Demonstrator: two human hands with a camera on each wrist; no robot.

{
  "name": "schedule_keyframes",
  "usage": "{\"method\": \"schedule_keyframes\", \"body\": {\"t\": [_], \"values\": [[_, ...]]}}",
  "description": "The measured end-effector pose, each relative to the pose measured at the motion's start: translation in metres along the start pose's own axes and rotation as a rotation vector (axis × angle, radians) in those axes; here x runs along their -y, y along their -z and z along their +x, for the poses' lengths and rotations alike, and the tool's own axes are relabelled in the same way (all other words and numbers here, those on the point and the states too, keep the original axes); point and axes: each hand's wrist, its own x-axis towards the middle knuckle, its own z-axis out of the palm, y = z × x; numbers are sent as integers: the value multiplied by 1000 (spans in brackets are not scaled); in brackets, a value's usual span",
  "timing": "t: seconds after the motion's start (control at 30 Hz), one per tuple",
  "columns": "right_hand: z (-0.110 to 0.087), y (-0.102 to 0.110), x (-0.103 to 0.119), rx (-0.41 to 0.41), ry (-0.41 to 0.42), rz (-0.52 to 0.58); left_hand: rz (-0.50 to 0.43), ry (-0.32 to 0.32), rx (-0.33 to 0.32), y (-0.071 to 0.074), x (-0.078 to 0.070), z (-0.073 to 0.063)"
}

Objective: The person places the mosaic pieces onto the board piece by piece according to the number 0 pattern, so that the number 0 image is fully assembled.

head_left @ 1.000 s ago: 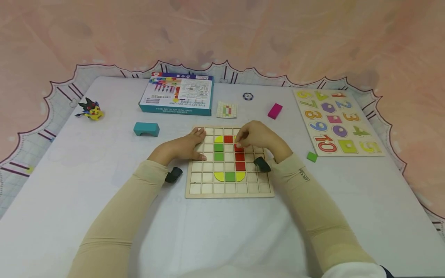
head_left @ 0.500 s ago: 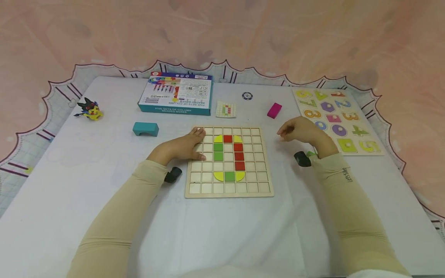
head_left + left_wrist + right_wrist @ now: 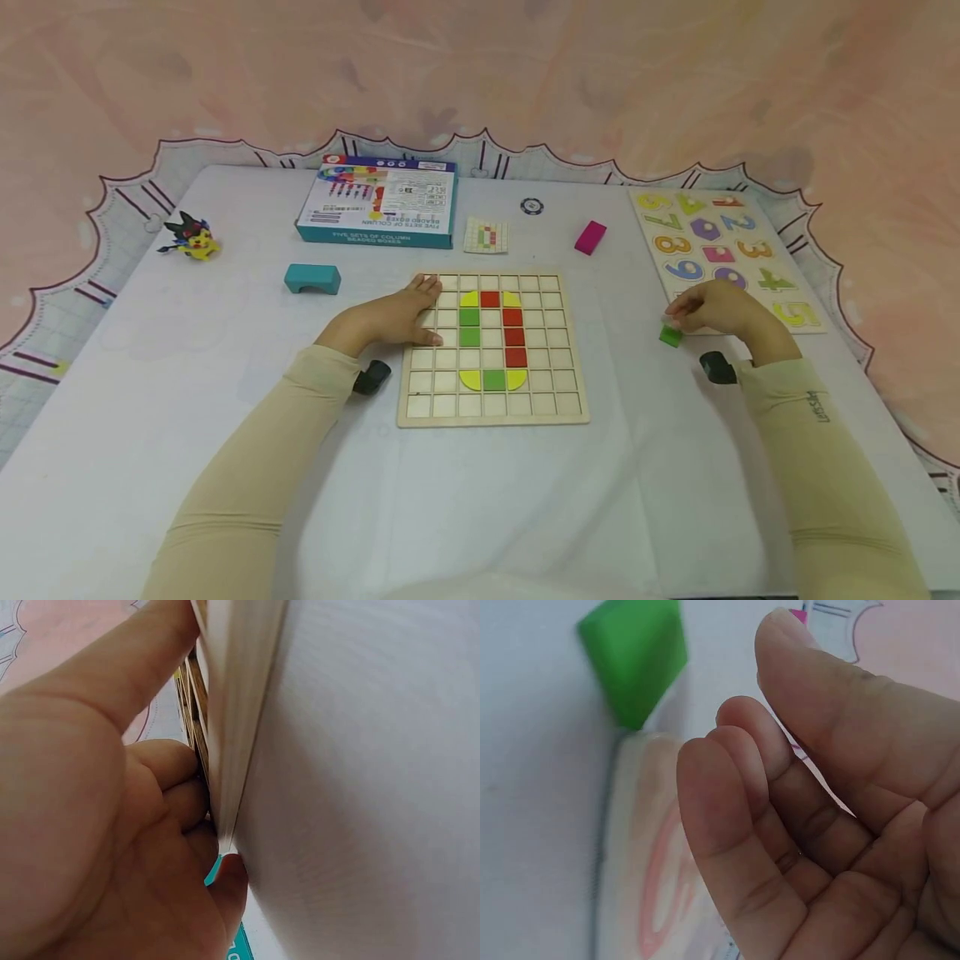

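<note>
A wooden grid board (image 3: 492, 415) lies on the table with red, green and yellow tiles set in its cells, forming a closed ring. My left hand (image 3: 386, 322) rests on the board's left edge with fingers spread; in the left wrist view, fingers touch the board's edge (image 3: 238, 712). To the right, my right hand (image 3: 723, 312) hovers beside a small green block (image 3: 671, 336) near the number puzzle's corner. Seen from the right wrist, the thumb and bent fingers (image 3: 716, 795) have a gap between them and hold nothing. The green block (image 3: 634, 656) is apart from them.
A number puzzle (image 3: 750, 326) lies at the right. Behind the board are a pattern card (image 3: 486, 236), a blue box (image 3: 378, 204), a poker chip (image 3: 532, 206) and a magenta block (image 3: 591, 237). A teal arch block (image 3: 312, 278) and a toy figure (image 3: 191, 237) stand left.
My right hand has left the red tiles at the board's top right and moved right and down to the green block. The left hand stays on the board's edge.
</note>
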Motion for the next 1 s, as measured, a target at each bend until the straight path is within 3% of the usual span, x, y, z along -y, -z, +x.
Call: {"method": "schedule_keyframes", "body": {"t": [0.27, 0.43, 1.0], "values": [[0, -10, -3, -38, 22, -38, 15, -6, -7, -1, 4, 3], [-2, -15, -1, -58, -5, -49, 13, -10, -9, 0, 2, 2], [-8, -32, 12, -95, -43, -3, -14, -26, -8, -1, 2, 1]]}}
